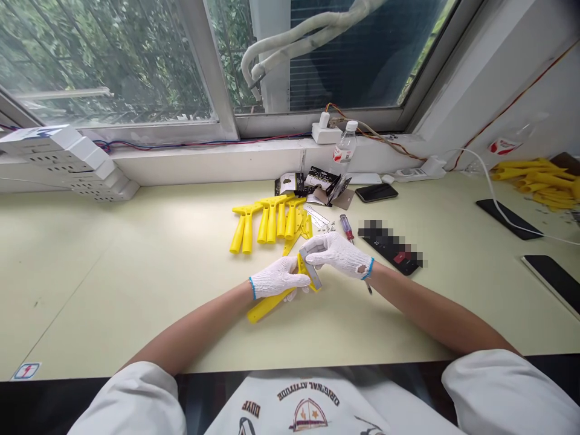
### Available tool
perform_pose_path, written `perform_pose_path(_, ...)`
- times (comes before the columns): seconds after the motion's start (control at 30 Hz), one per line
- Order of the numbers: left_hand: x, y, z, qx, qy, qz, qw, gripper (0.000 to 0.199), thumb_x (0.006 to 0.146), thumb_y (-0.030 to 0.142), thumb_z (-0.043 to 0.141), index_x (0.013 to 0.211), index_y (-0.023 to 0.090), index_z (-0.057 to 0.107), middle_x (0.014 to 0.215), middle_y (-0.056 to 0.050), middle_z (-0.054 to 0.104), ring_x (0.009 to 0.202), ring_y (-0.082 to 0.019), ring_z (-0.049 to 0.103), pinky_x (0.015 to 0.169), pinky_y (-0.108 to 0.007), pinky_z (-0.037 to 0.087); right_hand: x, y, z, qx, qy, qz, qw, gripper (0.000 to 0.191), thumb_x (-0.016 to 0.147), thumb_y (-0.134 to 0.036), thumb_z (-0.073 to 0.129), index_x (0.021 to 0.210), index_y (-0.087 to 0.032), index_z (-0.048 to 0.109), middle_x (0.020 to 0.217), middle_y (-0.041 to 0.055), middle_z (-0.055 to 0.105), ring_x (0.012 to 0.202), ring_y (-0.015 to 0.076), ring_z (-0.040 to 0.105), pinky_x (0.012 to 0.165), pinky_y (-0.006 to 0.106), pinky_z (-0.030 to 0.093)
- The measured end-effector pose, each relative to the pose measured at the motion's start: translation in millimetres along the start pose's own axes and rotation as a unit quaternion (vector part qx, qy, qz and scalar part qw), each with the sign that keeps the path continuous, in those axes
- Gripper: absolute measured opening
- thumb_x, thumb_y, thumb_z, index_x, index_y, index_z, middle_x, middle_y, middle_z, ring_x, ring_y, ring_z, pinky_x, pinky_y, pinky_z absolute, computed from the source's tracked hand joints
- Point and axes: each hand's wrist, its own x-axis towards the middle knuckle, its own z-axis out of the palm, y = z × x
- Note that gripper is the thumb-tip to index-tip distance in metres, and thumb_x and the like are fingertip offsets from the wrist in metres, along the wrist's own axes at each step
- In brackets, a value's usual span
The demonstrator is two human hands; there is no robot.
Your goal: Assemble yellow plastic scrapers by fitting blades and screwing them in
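Observation:
Both my hands wear white knit gloves with blue cuffs. My left hand [280,278] is closed around a yellow plastic scraper handle [267,308], whose grip points down to the left. My right hand [336,254] pinches the upper end of a flat grey metal blade [313,270], which lies along the scraper's head. Just beyond my hands are loose yellow plastic pieces [299,232], thin white-grey strips [316,216] and small screws [327,228]. A screwdriver [347,227] with a clear and red handle lies beyond my right hand, its shaft partly hidden.
Several yellow scraper handles [247,226] lie in a row behind my hands. Black packaging [321,181], a bottle [345,148] and a phone [376,193] are near the window sill. A partly blurred black object [392,251] is right; white boxes [97,163] stand left; yellow parts [539,181] are piled far right.

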Motion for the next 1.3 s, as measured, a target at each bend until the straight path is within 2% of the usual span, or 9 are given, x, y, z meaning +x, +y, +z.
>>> perform_pose_path(0.27, 0, -2, -0.2, 0.001, -0.001, -0.001, 1.0, 0.024, 0.092, 0.034, 0.067, 0.105, 0.014, 0.072, 0.089, -0.006, 0.076, 0.047, -0.012, 0.059, 0.049, -0.026, 0.05, -5, -8, 2, -0.066, 0.014, 0.03, 0.997, 0.033, 0.075, -0.025, 0.07, 0.104, -0.015, 0.084, 0.089, 0.0059, 0.082, 0.078, 0.018, 0.072, 0.068, 0.028, 0.058)
perform_pose_path(0.43, 0, -3, -1.7, -0.003, -0.01, 0.019, 1.0, 0.027, 0.096, 0.035, 0.065, 0.11, 0.014, 0.075, 0.089, -0.007, 0.077, 0.048, -0.011, 0.06, 0.05, -0.025, 0.05, -6, -5, 6, -0.075, 0.032, 0.015, 0.997, 0.035, 0.075, -0.022, 0.071, 0.107, -0.016, 0.083, 0.094, 0.0065, 0.083, 0.079, 0.0169, 0.072, 0.066, 0.026, 0.057)
perform_pose_path(0.63, 0, -6, -3.8, -0.004, 0.007, 0.013, 1.0, 0.034, 0.098, 0.045, 0.071, 0.098, 0.012, 0.077, 0.071, -0.007, 0.075, 0.045, -0.012, 0.061, 0.048, -0.023, 0.049, -4, 1, 12, -0.061, 0.052, 0.005, 0.997, 0.029, 0.077, -0.023, 0.074, 0.104, -0.017, 0.083, 0.096, 0.007, 0.083, 0.088, 0.0203, 0.077, 0.066, 0.025, 0.058)
perform_pose_path(0.87, 6, -17, 2.3, -0.085, 0.038, 0.037, 0.995, 0.053, 0.099, 0.062, 0.067, 0.104, 0.011, 0.079, 0.098, -0.018, 0.082, 0.048, -0.015, 0.066, 0.046, -0.027, 0.056, -4, 5, 16, -0.092, 0.071, -0.021, 0.993, 0.025, 0.079, -0.019, 0.072, 0.101, -0.018, 0.083, 0.099, 0.0058, 0.084, 0.089, 0.0199, 0.078, 0.077, 0.028, 0.062)
perform_pose_path(0.97, 6, -19, 5.1, -0.1, 0.055, 0.039, 0.993, 0.055, 0.099, 0.064, 0.067, 0.102, 0.01, 0.079, 0.093, -0.018, 0.082, 0.046, -0.016, 0.066, 0.044, -0.027, 0.055, -6, 5, 18, -0.104, 0.072, -0.03, 0.992, 0.023, 0.085, -0.024, 0.07, 0.103, -0.018, 0.082, 0.097, 0.0055, 0.083, 0.087, 0.0196, 0.078, 0.076, 0.028, 0.062)
perform_pose_path(1.13, 7, -21, 7.1, -0.107, 0.068, 0.056, 0.99, 0.054, 0.101, 0.062, 0.065, 0.103, 0.01, 0.08, 0.084, -0.015, 0.081, 0.05, -0.017, 0.068, 0.043, -0.025, 0.054, -9, 4, 21, -0.135, 0.078, -0.022, 0.988, 0.022, 0.092, -0.031, 0.065, 0.098, -0.018, 0.082, 0.088, 0.004, 0.079, 0.075, 0.0175, 0.072, 0.061, 0.026, 0.056)
perform_pose_path(1.3, 7, -20, 7.6, -0.1, 0.087, 0.061, 0.989, 0.048, 0.099, 0.057, 0.069, 0.105, 0.01, 0.079, 0.087, -0.015, 0.081, 0.056, -0.018, 0.07, 0.043, -0.024, 0.053, -10, 3, 19, -0.124, 0.058, -0.022, 0.99, 0.022, 0.091, -0.03, 0.067, 0.104, -0.019, 0.082, 0.091, 0.0045, 0.081, 0.079, 0.0192, 0.075, 0.063, 0.026, 0.057)
